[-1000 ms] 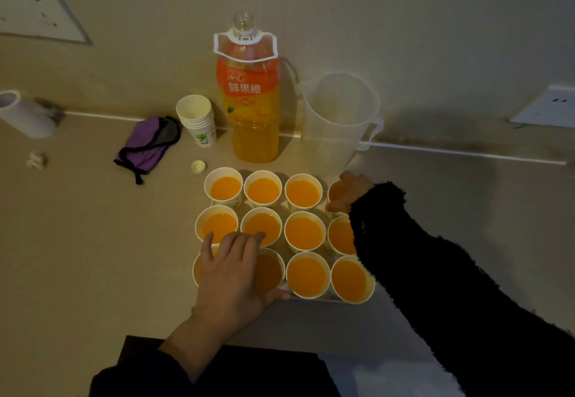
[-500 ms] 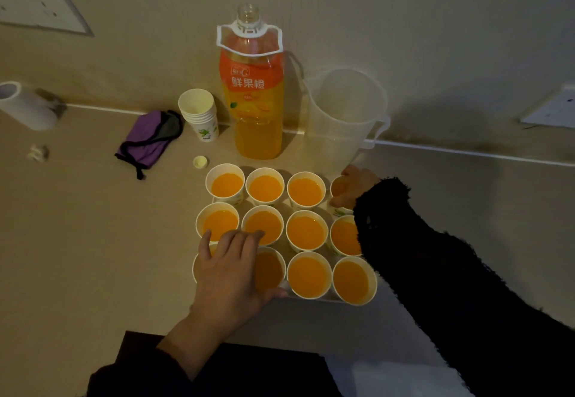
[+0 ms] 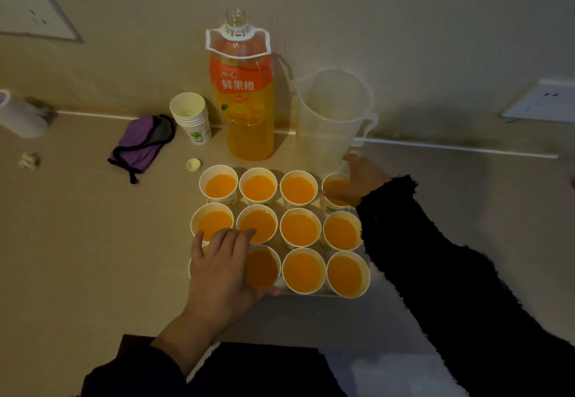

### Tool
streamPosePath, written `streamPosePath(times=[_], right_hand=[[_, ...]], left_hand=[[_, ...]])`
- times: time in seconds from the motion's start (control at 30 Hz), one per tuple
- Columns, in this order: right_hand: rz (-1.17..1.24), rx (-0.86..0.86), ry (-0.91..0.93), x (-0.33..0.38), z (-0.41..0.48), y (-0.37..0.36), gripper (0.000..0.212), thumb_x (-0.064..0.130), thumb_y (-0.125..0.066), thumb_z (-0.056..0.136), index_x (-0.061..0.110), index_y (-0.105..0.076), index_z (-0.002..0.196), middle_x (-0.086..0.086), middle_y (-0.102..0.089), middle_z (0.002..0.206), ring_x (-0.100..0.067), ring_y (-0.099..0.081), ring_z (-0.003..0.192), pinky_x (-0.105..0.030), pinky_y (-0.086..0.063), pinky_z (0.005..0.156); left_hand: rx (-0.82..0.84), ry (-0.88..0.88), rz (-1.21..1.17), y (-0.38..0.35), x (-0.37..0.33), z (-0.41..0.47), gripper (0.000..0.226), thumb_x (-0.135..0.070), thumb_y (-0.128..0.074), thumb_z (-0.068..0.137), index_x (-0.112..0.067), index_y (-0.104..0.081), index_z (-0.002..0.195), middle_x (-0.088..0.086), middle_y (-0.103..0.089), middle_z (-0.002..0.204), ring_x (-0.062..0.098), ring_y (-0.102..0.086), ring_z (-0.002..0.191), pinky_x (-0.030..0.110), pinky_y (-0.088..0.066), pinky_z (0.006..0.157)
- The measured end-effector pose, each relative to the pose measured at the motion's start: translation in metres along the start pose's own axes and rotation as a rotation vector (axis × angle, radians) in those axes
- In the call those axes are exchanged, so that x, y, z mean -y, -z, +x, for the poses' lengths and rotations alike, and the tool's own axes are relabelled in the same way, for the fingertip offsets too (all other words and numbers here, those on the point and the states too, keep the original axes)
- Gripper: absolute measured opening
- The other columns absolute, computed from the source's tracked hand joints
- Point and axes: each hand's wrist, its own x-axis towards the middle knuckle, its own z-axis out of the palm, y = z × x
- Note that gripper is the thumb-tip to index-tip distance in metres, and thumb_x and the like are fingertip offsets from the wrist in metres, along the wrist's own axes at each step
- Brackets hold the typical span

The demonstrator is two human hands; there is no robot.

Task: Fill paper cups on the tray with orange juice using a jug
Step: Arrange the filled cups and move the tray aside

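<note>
Head camera shows that almost nothing has moved in the last second, and that tells me a lot. My left grip still lies on top of the near left cup. Its fingers are fairly straight across the rim and its thumb reaches along the front edge of the tray. It is resting there, not squeezing. My right grip is still at the far right cup, with thumb and fingers curled round the rim, holding it. Neither one has lifted anything. Twelve cups sit in three rows of four on the tray. Every cup I can see into has orange juice in it, up to about the same level. The near left cup is mostly hidden under my fingers, so I can't tell how full it is. The jug stands upright behind the tray by the wall, just past my right grip. It looks empty and nothing touches it. The big bottle beside it is open and has juice left inside. Its cap lies on the tabletop near the tray's far left corner. I think the pouring is done and only small tidying is left, like setting the cups straight. These cups are full, so a hard push could tip one and spill.
</note>
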Motion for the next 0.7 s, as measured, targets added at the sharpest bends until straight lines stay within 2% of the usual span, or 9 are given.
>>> streamPosePath(times=[0.1, 0.2, 0.3, 0.4, 0.47, 0.53, 0.57, 0.63, 0.7], right_hand=[[-0.058, -0.042, 0.059, 0.017, -0.032, 0.005, 0.087, 0.050, -0.073, 0.074, 0.017, -0.032, 0.142, -0.008, -0.043, 0.142, -0.028, -0.043, 0.128, -0.042, -0.039, 0.103], [-0.095, -0.090, 0.167, 0.035, -0.070, -0.008, 0.078, 0.053, -0.068, 0.077, 0.018, -0.036, 0.140, -0.006, -0.046, 0.140, -0.026, -0.043, 0.127, -0.037, -0.036, 0.102], [-0.133, -0.131, 0.272, 0.047, -0.102, -0.040, 0.078, 0.064, -0.063, 0.075, 0.022, -0.038, 0.136, -0.001, -0.047, 0.139, -0.023, -0.041, 0.129, -0.040, -0.032, 0.108], [-0.152, -0.133, 0.308, 0.055, -0.117, -0.071, 0.086, 0.067, -0.064, 0.070, 0.020, -0.039, 0.137, 0.000, -0.046, 0.142, -0.022, -0.033, 0.136, -0.042, -0.017, 0.116], [-0.180, -0.192, 0.311, 0.061, -0.125, -0.087, 0.092, 0.073, -0.064, 0.060, 0.014, -0.052, 0.129, -0.002, -0.058, 0.129, -0.024, -0.046, 0.129, -0.045, -0.021, 0.114], [-0.215, -0.220, 0.300, 0.068, -0.130, -0.096, 0.096, 0.083, -0.055, 0.047, 0.012, -0.066, 0.111, -0.001, -0.069, 0.107, -0.023, -0.063, 0.110, -0.047, -0.027, 0.108], [-0.238, -0.219, 0.313, 0.071, -0.131, -0.102, 0.099, 0.085, -0.050, 0.048, 0.011, -0.066, 0.112, -0.001, -0.069, 0.108, -0.023, -0.062, 0.110, -0.047, -0.021, 0.108], [-0.286, -0.161, 0.317, 0.079, -0.133, -0.108, 0.102, 0.083, -0.049, 0.059, 0.010, -0.052, 0.130, -0.003, -0.058, 0.128, -0.024, -0.048, 0.126, -0.046, 0.000, 0.112], [-0.306, -0.223, 0.313, 0.081, -0.133, -0.115, 0.105, 0.082, -0.050, 0.059, 0.007, -0.050, 0.132, -0.006, -0.056, 0.129, -0.027, -0.046, 0.126, -0.047, 0.007, 0.112]], left_hand=[[0.005, 0.018, 0.009, 0.004, 0.005, 0.000, 0.095, -0.084, -0.053, 0.049, -0.020, -0.047, 0.120, 0.003, -0.065, 0.108, 0.029, -0.061, 0.107, 0.062, -0.037, 0.095], [0.031, 0.046, 0.002, 0.007, 0.012, -0.002, 0.096, -0.081, -0.056, 0.046, -0.019, -0.049, 0.119, 0.004, -0.065, 0.109, 0.030, -0.060, 0.107, 0.063, -0.039, 0.092], [0.080, 0.111, -0.010, 0.009, 0.022, -0.005, 0.099, -0.078, -0.065, 0.045, -0.016, -0.052, 0.122, 0.007, -0.064, 0.115, 0.033, -0.058, 0.112, 0.065, -0.037, 0.095], [0.099, 0.198, -0.035, 0.014, 0.035, -0.011, 0.103, -0.078, -0.071, 0.045, -0.017, -0.052, 0.126, 0.005, -0.061, 0.121, 0.030, -0.052, 0.119, 0.061, -0.030, 0.103], [0.085, 0.230, -0.041, 0.015, 0.045, -0.017, 0.104, -0.086, -0.059, 0.047, -0.018, -0.051, 0.126, 0.004, -0.060, 0.120, 0.028, -0.052, 0.119, 0.059, -0.030, 0.103], [0.072, 0.255, -0.049, 0.014, 0.054, -0.024, 0.105, -0.090, -0.046, 0.047, -0.019, -0.050, 0.125, 0.003, -0.061, 0.118, 0.028, -0.054, 0.116, 0.059, -0.032, 0.100], [0.067, 0.270, -0.061, 0.014, 0.058, -0.027, 0.106, -0.091, -0.046, 0.047, -0.019, -0.050, 0.125, 0.003, -0.060, 0.119, 0.028, -0.053, 0.117, 0.059, -0.032, 0.101], [0.079, 0.317, -0.109, 0.015, 0.061, -0.030, 0.108, -0.087, -0.058, 0.046, -0.019, -0.047, 0.129, 0.003, -0.056, 0.126, 0.027, -0.049, 0.122, 0.056, -0.028, 0.105], [0.125, 0.362, -0.163, 0.016, 0.059, -0.033, 0.106, -0.079, -0.068, 0.050, -0.022, -0.040, 0.135, -0.001, -0.048, 0.135, 0.023, -0.041, 0.130, 0.051, -0.020, 0.111]])
